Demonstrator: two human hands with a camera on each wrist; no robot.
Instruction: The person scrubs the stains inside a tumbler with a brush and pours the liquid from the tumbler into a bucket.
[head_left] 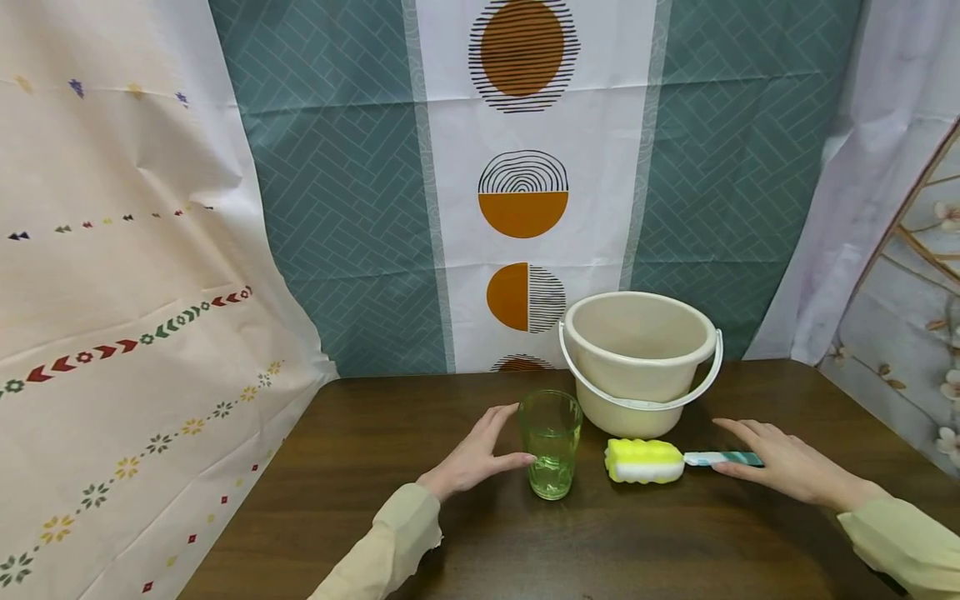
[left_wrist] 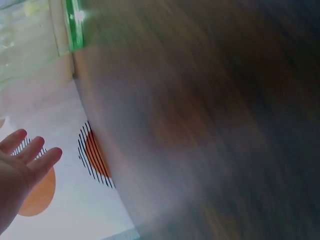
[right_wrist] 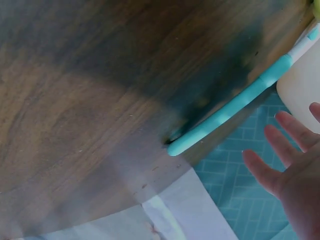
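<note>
A clear green drinking glass (head_left: 551, 454) stands upright on the table. My left hand (head_left: 474, 457) is at its left side with fingers and thumb spread; whether they touch the glass I cannot tell. The left wrist view has the glass (left_wrist: 35, 42) at top left and the hand's fingers (left_wrist: 37, 159) stretched out. Right of the glass lies a bottle brush with a yellow and white sponge head (head_left: 643, 462) and a teal and white handle (head_left: 738, 458). My right hand (head_left: 798, 468) hovers by the handle's end, fingers extended; the right wrist view shows the handle (right_wrist: 232, 107) apart from it.
A cream bucket (head_left: 637, 392) with its white carry handle hanging down stands behind the brush, near the table's back edge. The brown wooden table (head_left: 600, 550) meets a patterned curtain (head_left: 337, 208) at the back. More patterned cloth (head_left: 135, 350) hangs on the left.
</note>
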